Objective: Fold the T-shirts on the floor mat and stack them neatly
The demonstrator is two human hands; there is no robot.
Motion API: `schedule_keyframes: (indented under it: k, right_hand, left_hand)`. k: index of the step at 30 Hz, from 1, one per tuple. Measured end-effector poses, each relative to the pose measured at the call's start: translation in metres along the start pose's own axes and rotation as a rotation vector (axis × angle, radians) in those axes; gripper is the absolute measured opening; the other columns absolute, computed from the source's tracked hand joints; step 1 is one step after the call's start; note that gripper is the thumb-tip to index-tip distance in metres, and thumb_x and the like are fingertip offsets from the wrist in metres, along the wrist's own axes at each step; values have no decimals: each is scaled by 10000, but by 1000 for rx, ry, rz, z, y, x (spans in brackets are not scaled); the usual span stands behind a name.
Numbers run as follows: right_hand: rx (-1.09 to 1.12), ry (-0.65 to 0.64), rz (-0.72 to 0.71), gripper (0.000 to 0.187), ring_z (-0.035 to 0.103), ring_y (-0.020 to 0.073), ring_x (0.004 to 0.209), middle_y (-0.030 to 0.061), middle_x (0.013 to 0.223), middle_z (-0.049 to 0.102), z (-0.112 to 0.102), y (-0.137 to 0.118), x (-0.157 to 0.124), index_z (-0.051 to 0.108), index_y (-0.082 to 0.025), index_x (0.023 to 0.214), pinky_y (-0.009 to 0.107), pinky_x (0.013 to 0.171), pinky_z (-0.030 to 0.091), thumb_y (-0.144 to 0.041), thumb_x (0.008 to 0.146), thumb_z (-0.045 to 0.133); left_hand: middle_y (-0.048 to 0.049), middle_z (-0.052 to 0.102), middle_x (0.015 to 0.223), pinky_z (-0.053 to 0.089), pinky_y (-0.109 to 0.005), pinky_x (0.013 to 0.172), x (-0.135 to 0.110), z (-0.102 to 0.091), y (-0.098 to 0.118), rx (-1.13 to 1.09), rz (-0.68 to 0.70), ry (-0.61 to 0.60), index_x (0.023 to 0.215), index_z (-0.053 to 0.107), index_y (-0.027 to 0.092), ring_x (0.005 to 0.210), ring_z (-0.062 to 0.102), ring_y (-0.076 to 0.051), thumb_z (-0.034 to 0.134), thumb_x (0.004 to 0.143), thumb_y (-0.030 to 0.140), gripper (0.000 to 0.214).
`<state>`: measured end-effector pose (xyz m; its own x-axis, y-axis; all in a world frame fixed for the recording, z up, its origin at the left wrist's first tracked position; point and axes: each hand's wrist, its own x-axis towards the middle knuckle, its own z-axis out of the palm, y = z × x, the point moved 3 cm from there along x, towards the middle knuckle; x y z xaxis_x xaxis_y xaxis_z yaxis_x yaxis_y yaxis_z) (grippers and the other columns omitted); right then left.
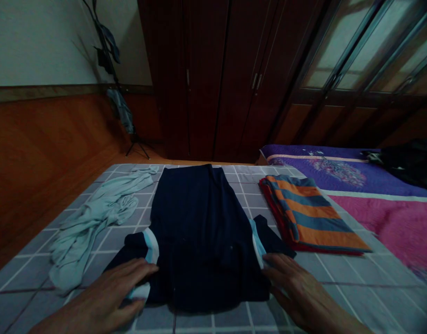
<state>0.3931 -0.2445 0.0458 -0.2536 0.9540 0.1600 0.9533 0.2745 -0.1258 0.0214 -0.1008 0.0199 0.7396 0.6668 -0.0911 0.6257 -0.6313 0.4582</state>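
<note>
A dark navy shirt [196,213] with light-blue and white bands on its sleeves is spread on the bed, collar end towards me. My left hand [112,287] rests on its left sleeve, fingers stretched out and thumb apart. Over at the other sleeve, the fingertips of my right hand [292,283] touch the shirt's edge by the light band. The fingers of that hand are extended too. Part of each sleeve is hidden under the hands.
To the left lies a crumpled pale-green garment [95,222]. Folded orange-and-grey striped cloth [314,213] sits on a red one at right. The grey checked sheet [248,181] borders a purple-and-pink bed cover [380,213]. Beyond stand a dark wardrobe [213,83] and a stand [135,141].
</note>
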Motion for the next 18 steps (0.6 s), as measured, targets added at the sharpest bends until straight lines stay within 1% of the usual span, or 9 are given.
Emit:
schedule_keyframes:
  k: [2,4,5,7,10,12,14,15,18]
  right_hand:
    - [-23,14,4,428,631,249,968,133,1080,653,5,-4,0,638,-171,1004,404,840,541,-33,646,448]
    - [-48,21,-5,452,620,238,971,121,1080,651,6,-5,1,628,-176,1012,395,847,534,-29,624,448]
    - [-64,22,-14,459,610,236,988,117,1091,646,6,-5,2,624,-178,1019,393,857,527,-27,624,446]
    - [-100,13,-30,440,609,231,966,112,1059,651,7,-4,5,629,-175,986,381,828,528,-12,628,432]
    - [-160,14,-20,314,603,201,683,79,758,645,3,1,9,614,-182,743,337,621,517,20,656,390]
    - [-183,58,-6,295,550,180,547,52,618,586,-6,5,7,566,-202,639,314,519,466,12,704,374]
    - [-157,109,4,266,553,176,536,50,619,589,-20,8,-2,565,-220,641,306,502,453,-35,735,399]
    - [-122,123,13,242,574,180,562,55,655,612,-26,9,-9,587,-231,672,306,517,465,-66,742,424]
    - [60,104,29,217,649,213,725,62,855,690,-38,11,-31,673,-290,888,310,615,526,-195,747,539]
  left_hand:
    - [-34,569,1321,447,-415,982,0,15,9,54,54,34,1337,473,398,1166,552,-293,651,695,237,685]
    - [-33,560,1326,466,-392,968,2,26,19,103,123,79,1372,421,405,1154,559,-280,614,682,159,757]
    - [-30,576,1303,476,-374,957,4,29,23,121,156,97,1368,424,406,1133,572,-265,576,689,119,753]
    - [-26,641,1183,492,-335,919,9,32,28,130,201,106,1301,511,387,1048,611,-232,499,693,56,692]
    - [-29,678,984,507,-288,817,11,20,28,84,225,104,1113,640,321,902,632,-203,452,704,52,524]
    - [-36,667,987,500,-266,772,7,2,27,50,232,144,1100,641,315,894,626,-201,451,746,96,458]
    - [-32,664,1024,494,-260,768,-4,-16,26,27,224,176,1146,621,351,916,623,-204,456,792,147,441]
    - [-25,668,1030,493,-260,770,-11,-23,25,16,208,157,1163,611,378,918,624,-203,463,807,168,439]
    - [15,698,981,504,-261,720,-30,-31,25,-35,190,6,1141,615,458,839,638,-193,530,795,243,417]
